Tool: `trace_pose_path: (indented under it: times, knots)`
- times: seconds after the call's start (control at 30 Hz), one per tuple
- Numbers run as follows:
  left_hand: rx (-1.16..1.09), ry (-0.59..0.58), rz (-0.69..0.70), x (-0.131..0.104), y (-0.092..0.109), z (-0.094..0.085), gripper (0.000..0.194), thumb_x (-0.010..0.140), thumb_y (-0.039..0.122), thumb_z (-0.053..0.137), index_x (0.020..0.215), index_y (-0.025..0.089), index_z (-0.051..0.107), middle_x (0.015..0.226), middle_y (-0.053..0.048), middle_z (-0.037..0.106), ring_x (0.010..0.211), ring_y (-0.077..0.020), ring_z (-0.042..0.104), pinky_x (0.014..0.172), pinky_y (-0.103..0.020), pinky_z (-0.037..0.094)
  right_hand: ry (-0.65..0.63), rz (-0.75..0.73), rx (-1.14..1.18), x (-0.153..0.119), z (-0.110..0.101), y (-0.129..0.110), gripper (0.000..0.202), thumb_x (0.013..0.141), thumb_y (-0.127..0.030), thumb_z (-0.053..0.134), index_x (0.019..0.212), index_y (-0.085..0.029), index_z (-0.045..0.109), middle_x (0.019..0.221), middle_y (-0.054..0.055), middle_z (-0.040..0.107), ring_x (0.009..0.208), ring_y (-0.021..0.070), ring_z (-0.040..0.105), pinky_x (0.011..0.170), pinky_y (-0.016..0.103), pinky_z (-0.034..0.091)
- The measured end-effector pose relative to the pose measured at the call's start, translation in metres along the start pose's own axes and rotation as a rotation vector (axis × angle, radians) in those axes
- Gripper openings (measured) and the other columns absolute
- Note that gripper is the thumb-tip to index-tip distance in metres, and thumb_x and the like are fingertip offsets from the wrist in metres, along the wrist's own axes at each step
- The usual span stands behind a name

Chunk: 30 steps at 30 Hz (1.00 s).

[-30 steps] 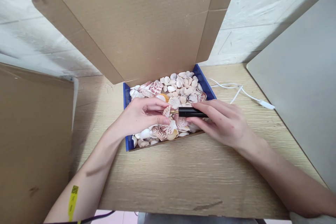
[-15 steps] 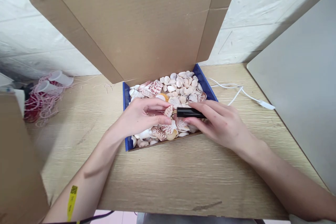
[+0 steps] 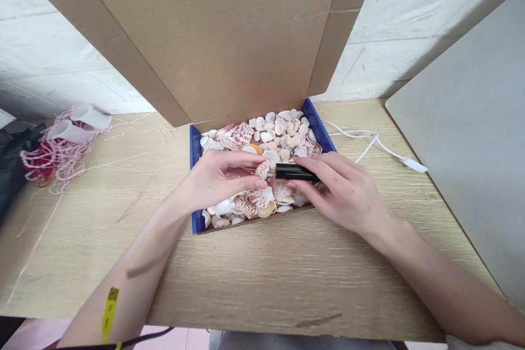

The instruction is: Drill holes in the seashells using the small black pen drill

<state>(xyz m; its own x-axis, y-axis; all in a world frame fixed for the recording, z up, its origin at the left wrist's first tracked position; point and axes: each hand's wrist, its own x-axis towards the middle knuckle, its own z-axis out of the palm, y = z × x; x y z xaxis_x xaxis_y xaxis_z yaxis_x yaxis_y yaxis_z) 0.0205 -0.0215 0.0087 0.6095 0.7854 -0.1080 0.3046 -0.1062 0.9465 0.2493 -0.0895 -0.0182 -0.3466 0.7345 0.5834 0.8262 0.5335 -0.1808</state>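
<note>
Between the fingertips of my left hand (image 3: 219,178) is a small speckled shell (image 3: 262,169), held above the shell box. My right hand (image 3: 342,188) grips a black cylindrical tool (image 3: 296,171), whose thin brass-coloured tip points left and meets the shell's right edge or lies very close to it. Under both hands is a blue-sided box (image 3: 320,123) of shells. Pale small shells (image 3: 281,127) fill its back right part, and larger red-and-white shells (image 3: 241,134) lie at the back left. More patterned shells (image 3: 261,197) lie near its front edge.
The box's tall cardboard lid (image 3: 221,38) stands up behind it. Pink yarn with white cups (image 3: 69,131) lies on the wooden table (image 3: 246,279) at left. A white cable (image 3: 379,139) runs at right, beside a grey-white panel (image 3: 471,120). A dark bag (image 3: 14,158) sits far left.
The camera view has shifted slightly. A brown cardboard piece at the lower left has gone out of view, showing more table and the dark bag. Both hands keep their holds.
</note>
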Motion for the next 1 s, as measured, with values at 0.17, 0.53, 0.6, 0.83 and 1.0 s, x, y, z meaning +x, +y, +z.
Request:
trace_pose_path:
  times: [0.17, 0.53, 0.6, 0.83, 1.0]
  knots:
    - [-0.004, 0.017, 0.016, 0.0005, 0.0015, 0.0006, 0.026, 0.072, 0.025, 0.075, 0.098, 0.02, 0.072, 0.093, -0.002, 0.076, 0.084, -0.017, 0.071, 0.078, -0.027, 0.059, 0.01, 0.011, -0.003, 0.0005, 0.0008, -0.0006, 0.026, 0.086, -0.031, 0.062, 0.107, -0.017, 0.058, 0.092, 0.007, 0.07, 0.079, 0.0174, 0.064, 0.069, 0.03, 0.055]
    - [0.01, 0.113, 0.023, 0.0005, -0.002, -0.0019, 0.025, 0.073, 0.027, 0.075, 0.096, 0.019, 0.07, 0.097, -0.003, 0.073, 0.085, -0.016, 0.068, 0.079, -0.027, 0.058, 0.035, 0.039, -0.004, 0.0033, -0.0053, 0.0005, 0.025, 0.085, -0.029, 0.064, 0.107, -0.019, 0.058, 0.09, 0.006, 0.07, 0.08, 0.0179, 0.064, 0.072, 0.031, 0.055]
    - [-0.039, 0.151, 0.015, 0.0016, -0.0016, -0.003, 0.024, 0.076, 0.028, 0.073, 0.098, 0.018, 0.069, 0.099, -0.004, 0.073, 0.085, -0.0159, 0.068, 0.078, -0.027, 0.057, 0.047, 0.076, -0.014, 0.0039, -0.0061, 0.0006, 0.022, 0.085, -0.03, 0.063, 0.105, -0.02, 0.058, 0.088, 0.005, 0.07, 0.079, 0.0183, 0.065, 0.07, 0.031, 0.055]
    - [-0.067, 0.113, 0.141, 0.0044, 0.0011, -0.0052, 0.021, 0.086, 0.025, 0.062, 0.105, 0.017, 0.06, 0.112, -0.009, 0.068, 0.097, -0.0181, 0.066, 0.082, -0.029, 0.056, 0.051, 0.135, -0.016, 0.0039, -0.005, 0.0004, 0.019, 0.086, -0.03, 0.061, 0.103, -0.022, 0.059, 0.087, 0.005, 0.069, 0.079, 0.0187, 0.065, 0.068, 0.032, 0.054]
    - [-0.098, 0.074, 0.14, 0.0031, -0.0025, -0.0062, 0.022, 0.086, 0.022, 0.062, 0.108, 0.021, 0.058, 0.112, -0.008, 0.067, 0.098, -0.0182, 0.066, 0.079, -0.026, 0.056, 0.044, 0.156, -0.013, 0.0036, -0.0047, 0.0014, 0.019, 0.086, -0.03, 0.062, 0.102, -0.02, 0.06, 0.088, 0.006, 0.069, 0.079, 0.0187, 0.065, 0.067, 0.031, 0.055]
